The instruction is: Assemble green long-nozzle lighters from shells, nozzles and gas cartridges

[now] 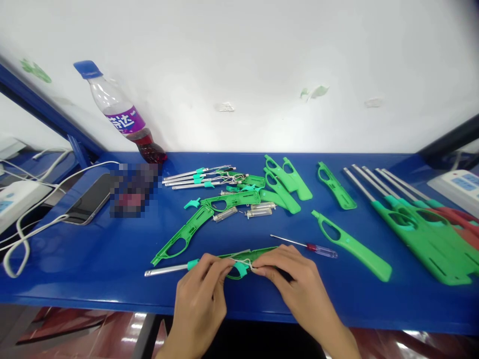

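Note:
A utility lighter lies opened up at the table's front, its green half-shell [264, 252] with the hollow side up. Its metal tube [164, 270] points left, with a teal collar [192, 264] at the base. My left hand [202, 294] is closed on the lighter near that collar, thumb and forefinger pinched together. From the right, my right hand [299, 274] pinches the end of a thin white wire [243, 261] beside the teal trigger [241, 270]. The fingers partly cover the parts inside the shell.
Behind my hands lie several green half-shells [228, 200], metal tubes with wires [194, 178] and clear fuel tanks [260, 211]. A screwdriver [322, 250] rests right of them. Assembled lighters [422, 239] are piled at right. A phone [90, 199] and a soda bottle [125, 119] stand left.

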The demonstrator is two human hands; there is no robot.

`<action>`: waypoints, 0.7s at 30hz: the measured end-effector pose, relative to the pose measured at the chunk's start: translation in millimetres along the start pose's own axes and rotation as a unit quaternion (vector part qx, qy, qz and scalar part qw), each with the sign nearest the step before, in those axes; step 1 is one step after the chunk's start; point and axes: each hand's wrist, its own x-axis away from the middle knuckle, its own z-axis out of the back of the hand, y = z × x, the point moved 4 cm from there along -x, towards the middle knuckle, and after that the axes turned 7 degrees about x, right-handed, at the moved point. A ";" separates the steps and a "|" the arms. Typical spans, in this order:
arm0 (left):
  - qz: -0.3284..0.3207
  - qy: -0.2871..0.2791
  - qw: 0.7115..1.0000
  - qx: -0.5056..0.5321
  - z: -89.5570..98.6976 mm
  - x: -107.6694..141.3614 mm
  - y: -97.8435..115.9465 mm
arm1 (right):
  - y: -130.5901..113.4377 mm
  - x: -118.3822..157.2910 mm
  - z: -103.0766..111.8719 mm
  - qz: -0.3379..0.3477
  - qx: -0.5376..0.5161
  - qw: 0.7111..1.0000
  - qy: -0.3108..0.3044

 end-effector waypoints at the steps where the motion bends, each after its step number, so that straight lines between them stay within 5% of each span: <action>1: 0.001 0.000 1.000 -0.001 0.1 -0.2 -0.1 | 0.3 -0.5 0.3 -0.002 -0.003 1.000 0.000; 21: -0.013 0.001 1.000 -0.016 -0.9 0.0 -1.4 | 18.4 4.5 -2.4 -0.101 -0.060 0.993 0.014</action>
